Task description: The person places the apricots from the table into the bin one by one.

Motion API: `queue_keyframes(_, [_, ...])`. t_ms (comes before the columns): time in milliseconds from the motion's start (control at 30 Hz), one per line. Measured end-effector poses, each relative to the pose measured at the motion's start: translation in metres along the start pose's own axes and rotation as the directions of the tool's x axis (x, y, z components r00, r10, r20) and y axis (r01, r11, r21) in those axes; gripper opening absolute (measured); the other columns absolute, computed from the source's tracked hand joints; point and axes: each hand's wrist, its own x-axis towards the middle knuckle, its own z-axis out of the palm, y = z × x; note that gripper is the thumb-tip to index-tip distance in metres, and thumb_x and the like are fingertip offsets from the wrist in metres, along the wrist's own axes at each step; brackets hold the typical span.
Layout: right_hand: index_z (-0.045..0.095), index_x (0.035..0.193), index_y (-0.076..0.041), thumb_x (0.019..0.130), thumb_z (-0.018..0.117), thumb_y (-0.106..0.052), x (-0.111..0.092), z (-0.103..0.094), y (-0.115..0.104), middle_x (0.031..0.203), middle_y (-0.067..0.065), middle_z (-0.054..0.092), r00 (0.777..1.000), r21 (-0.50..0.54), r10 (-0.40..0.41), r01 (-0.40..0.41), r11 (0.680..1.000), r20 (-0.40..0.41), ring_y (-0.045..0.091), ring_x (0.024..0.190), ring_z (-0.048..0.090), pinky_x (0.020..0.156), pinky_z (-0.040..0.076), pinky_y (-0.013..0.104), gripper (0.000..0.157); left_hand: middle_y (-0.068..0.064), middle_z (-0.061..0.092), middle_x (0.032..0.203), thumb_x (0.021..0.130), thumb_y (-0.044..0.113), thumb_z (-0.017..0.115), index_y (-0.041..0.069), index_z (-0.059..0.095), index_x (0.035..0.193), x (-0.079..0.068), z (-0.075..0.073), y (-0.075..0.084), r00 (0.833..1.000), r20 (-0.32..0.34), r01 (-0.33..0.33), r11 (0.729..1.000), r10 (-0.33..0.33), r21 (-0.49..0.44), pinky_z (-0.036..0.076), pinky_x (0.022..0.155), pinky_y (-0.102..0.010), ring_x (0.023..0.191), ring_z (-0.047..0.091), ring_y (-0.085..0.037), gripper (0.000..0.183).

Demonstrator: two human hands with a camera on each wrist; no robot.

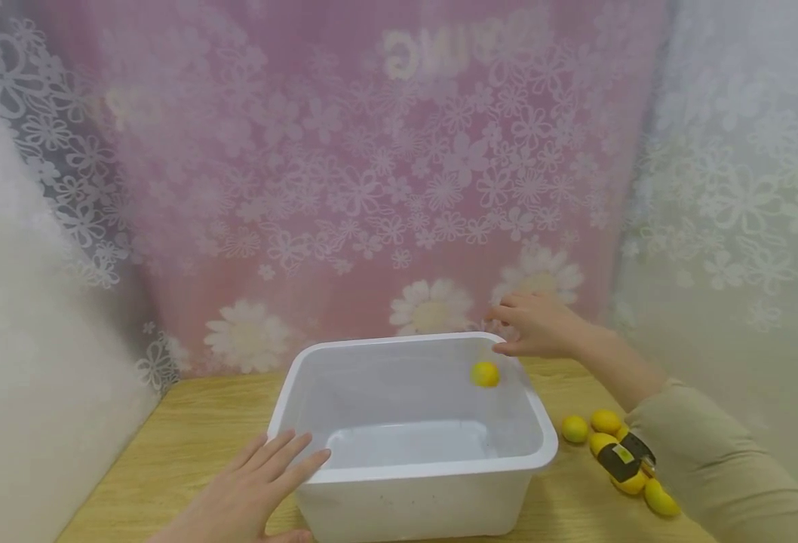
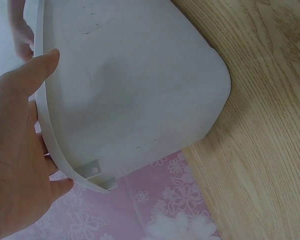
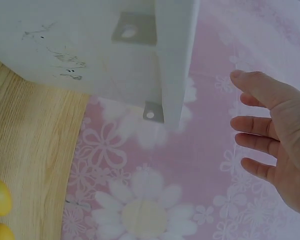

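Right arm: extended forward from the right side, with the forearm slanted inward and a beige sleeve (image 1: 718, 452) pushed up above the wrist. The right hand (image 1: 538, 324) is held above the far right corner of a white tub (image 1: 412, 501), palm turned toward the left.

Left arm: reached in from the near left, with the back of the left hand (image 1: 253, 483) seen from above. The hand is placed at the tub's left side, near the front corner.

Lemon (image 1: 486, 374), one: seen within the tub, toward the far right corner, below and slightly left of the right hand's fingers and apart from them. Whether it is touched by the tub wall cannot be told.

Right fingers: loosely bent and parted, thumb held away from the others, nothing gripped; in the right wrist view they are seen apart from the tub.

Left fingers: nearly straight and spread, laid at the rim, with the thumb kept lower on the outer side; the rim is not clasped.

Lemons (image 1: 600, 442), a group: set on the wooden tabletop (image 1: 188, 437) to the right of the tub, beneath the right forearm, partly covered in view by a black device (image 1: 619, 458).

Tub exterior: dark scuffs and pierced tabs (image 3: 135, 27) under the rim are shown.

Backdrop: pink flowered curtain (image 1: 372, 188).
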Motion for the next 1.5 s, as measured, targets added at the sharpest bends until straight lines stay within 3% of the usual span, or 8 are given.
queue_keyframes(333, [0.066, 0.111, -0.013, 0.081, 0.071, -0.029, -0.02, 0.004, 0.006, 0.084, -0.003, 0.057, 0.999, 0.048, 0.041, -0.041, 0.998, -0.008, 0.016, 0.077, 0.053, 0.067, 0.047, 0.036, 0.034, -0.012, 0.053, 0.132, 0.081, 0.065, 0.054, 0.018, 0.04, 0.141, 0.0, 0.002, -0.001, 1.0, -0.019, -0.012, 1.0, 0.012, 0.007, -0.011, 0.111, -0.02, 0.117, 0.053, -0.031, 0.078])
queue_keyframes(733, [0.066, 0.102, -0.015, 0.079, 0.074, -0.027, -0.071, 0.018, 0.025, 0.091, -0.005, 0.06, 0.994, 0.057, 0.059, -0.054, 0.997, -0.095, 0.013, 0.079, 0.054, 0.067, 0.047, 0.035, 0.027, -0.011, 0.053, 0.132, 0.08, 0.066, 0.054, 0.02, 0.04, 0.142, 0.0, 0.002, -0.001, 1.0, -0.007, 0.002, 1.0, -0.002, -0.004, -0.012, 0.11, -0.019, 0.116, 0.054, -0.031, 0.078])
queue_keyframes(900, [0.066, 0.102, -0.015, 0.078, 0.074, -0.028, -0.09, 0.027, 0.031, 0.095, -0.003, 0.061, 0.99, 0.064, 0.119, -0.114, 0.991, -0.078, 0.014, 0.081, 0.055, 0.068, 0.049, 0.035, 0.028, -0.01, 0.054, 0.132, 0.08, 0.066, 0.055, 0.021, 0.039, 0.142, 0.0, 0.003, -0.001, 1.0, 0.003, 0.006, 1.0, -0.006, -0.007, -0.012, 0.11, -0.019, 0.116, 0.054, -0.031, 0.078])
queue_keyframes(1033, [0.064, 0.104, -0.013, 0.079, 0.073, -0.03, -0.103, 0.035, 0.035, 0.097, -0.001, 0.063, 0.984, 0.064, 0.17, -0.167, 0.984, -0.055, 0.017, 0.082, 0.058, 0.067, 0.051, 0.036, 0.031, -0.009, 0.054, 0.132, 0.08, 0.065, 0.056, 0.024, 0.038, 0.143, 0.0, 0.002, -0.001, 1.0, 0.014, 0.013, 1.0, -0.013, -0.012, -0.007, 0.109, -0.02, 0.116, 0.054, -0.03, 0.078])
queue_keyframes(1167, [0.065, 0.105, -0.011, 0.079, 0.073, -0.033, -0.114, 0.046, 0.04, 0.097, 0.001, 0.064, 0.976, 0.052, 0.215, -0.212, 0.976, -0.042, 0.021, 0.082, 0.06, 0.067, 0.052, 0.04, 0.036, -0.007, 0.053, 0.133, 0.079, 0.064, 0.057, 0.024, 0.038, 0.143, 0.0, 0.002, -0.001, 0.999, 0.025, 0.025, 1.0, -0.025, -0.007, 0.016, 0.105, -0.031, 0.117, 0.054, -0.028, 0.078])
queue_keyframes(1233, [0.065, 0.105, -0.011, 0.078, 0.073, -0.035, -0.119, 0.053, 0.043, 0.098, 0.003, 0.064, 0.972, 0.042, 0.233, -0.232, 0.972, -0.039, 0.023, 0.082, 0.06, 0.068, 0.052, 0.042, 0.037, -0.006, 0.052, 0.134, 0.079, 0.063, 0.059, 0.024, 0.038, 0.143, -0.001, 0.002, 0.0, 0.999, 0.032, 0.029, 1.0, -0.029, -0.01, 0.018, 0.102, -0.032, 0.118, 0.053, -0.028, 0.078])
queue_keyframes(1400, [0.065, 0.106, -0.009, 0.076, 0.075, -0.035, -0.128, 0.067, 0.049, 0.102, 0.007, 0.063, 0.967, 0.012, 0.246, -0.246, 0.969, -0.063, 0.029, 0.086, 0.06, 0.071, 0.051, 0.047, 0.041, -0.007, 0.053, 0.134, 0.078, 0.062, 0.061, 0.024, 0.039, 0.143, -0.001, 0.002, 0.0, 1.0, 0.013, 0.022, 1.0, -0.022, -0.022, -0.007, 0.11, -0.018, 0.117, 0.054, -0.029, 0.078])
queue_keyframes(1500, [0.066, 0.105, -0.008, 0.074, 0.076, -0.036, -0.133, 0.076, 0.052, 0.096, 0.005, 0.062, 0.965, -0.022, 0.246, -0.249, 0.968, -0.086, 0.026, 0.081, 0.06, 0.067, 0.051, 0.044, 0.044, -0.007, 0.054, 0.133, 0.079, 0.063, 0.059, 0.024, 0.04, 0.143, -0.001, 0.001, 0.001, 1.0, -0.011, 0.014, 1.0, -0.014, -0.001, -0.012, 0.11, -0.017, 0.117, 0.054, -0.028, 0.077])
